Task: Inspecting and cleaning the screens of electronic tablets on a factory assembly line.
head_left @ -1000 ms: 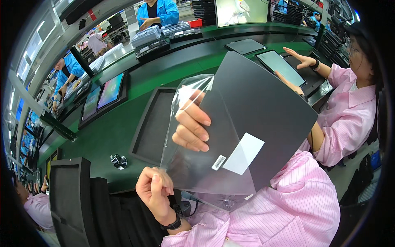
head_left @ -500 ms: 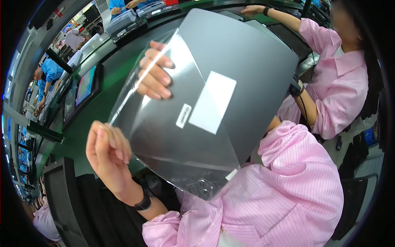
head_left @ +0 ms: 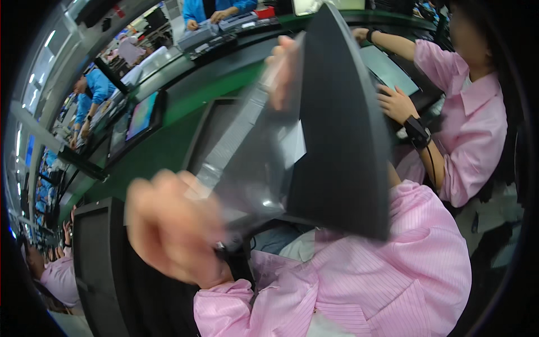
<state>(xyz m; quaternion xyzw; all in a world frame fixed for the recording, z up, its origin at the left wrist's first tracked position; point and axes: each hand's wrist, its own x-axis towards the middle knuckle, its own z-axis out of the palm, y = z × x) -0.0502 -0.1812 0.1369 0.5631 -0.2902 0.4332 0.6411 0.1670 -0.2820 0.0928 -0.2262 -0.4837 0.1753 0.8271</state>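
My right hand [head_left: 283,70] grips the top edge of a dark panel [head_left: 342,146], held upright above the green desk [head_left: 168,140]. My left hand [head_left: 171,224], blurred, pinches the clear film [head_left: 247,168] at its lower corner.

One head-worn fisheye view looks down, close, over the green workbench [head_left: 185,121].
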